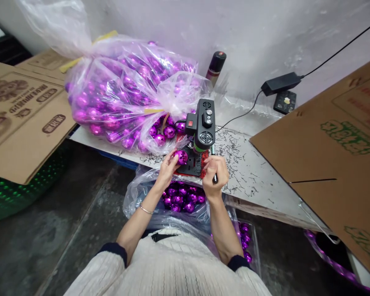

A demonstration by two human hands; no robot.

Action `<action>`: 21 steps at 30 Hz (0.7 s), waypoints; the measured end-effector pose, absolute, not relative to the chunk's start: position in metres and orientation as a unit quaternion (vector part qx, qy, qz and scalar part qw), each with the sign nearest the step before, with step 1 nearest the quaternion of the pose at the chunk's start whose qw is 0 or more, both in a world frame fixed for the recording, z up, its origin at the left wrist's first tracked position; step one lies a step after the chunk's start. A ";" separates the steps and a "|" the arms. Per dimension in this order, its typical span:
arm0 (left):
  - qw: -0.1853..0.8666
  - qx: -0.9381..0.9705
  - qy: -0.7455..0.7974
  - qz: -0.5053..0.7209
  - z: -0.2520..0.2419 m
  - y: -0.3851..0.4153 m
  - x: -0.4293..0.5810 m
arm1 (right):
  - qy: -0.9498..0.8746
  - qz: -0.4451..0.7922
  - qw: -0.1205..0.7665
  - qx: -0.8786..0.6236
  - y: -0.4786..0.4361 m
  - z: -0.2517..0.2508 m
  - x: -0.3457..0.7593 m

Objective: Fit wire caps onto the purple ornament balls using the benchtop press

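Observation:
A shiny purple faceted ball (181, 157) is between the fingers of my left hand (169, 167), beside the dark base plate of a small bench machine (205, 123). The machine has a black head with round vents and a red switch. My right hand (216, 174) is wrapped round the machine's black-ended lever handle (215, 178), at its right side. Below both hands, an open clear bag (132, 195) holds many purple balls (181, 197). Close behind my left hand lies the mouth of a large clear bag of purple balls (126, 94).
Small dark bits (234, 160) are scattered over the white tabletop (268, 193). A spray can (216, 68) stands by the wall, near a black power adapter (281, 84) with its cable. Cardboard boxes flank the table, left (27, 119) and right (329, 152). Green shiny items (15, 197) are at lower left.

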State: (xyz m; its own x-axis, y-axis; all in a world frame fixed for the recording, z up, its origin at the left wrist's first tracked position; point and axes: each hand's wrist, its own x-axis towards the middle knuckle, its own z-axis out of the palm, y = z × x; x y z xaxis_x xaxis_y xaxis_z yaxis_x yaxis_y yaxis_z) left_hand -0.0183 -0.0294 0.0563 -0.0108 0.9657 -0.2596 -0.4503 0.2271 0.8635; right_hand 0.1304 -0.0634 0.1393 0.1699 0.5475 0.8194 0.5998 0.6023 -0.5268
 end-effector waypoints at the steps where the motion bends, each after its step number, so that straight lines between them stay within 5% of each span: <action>1: 0.612 0.309 0.464 0.561 0.052 -0.026 -0.014 | -0.646 -0.021 0.621 -0.444 -0.064 0.140 0.131; 21: 0.228 0.687 0.492 0.484 0.010 -0.019 0.004 | -0.659 -0.037 0.606 -0.444 -0.065 0.141 0.133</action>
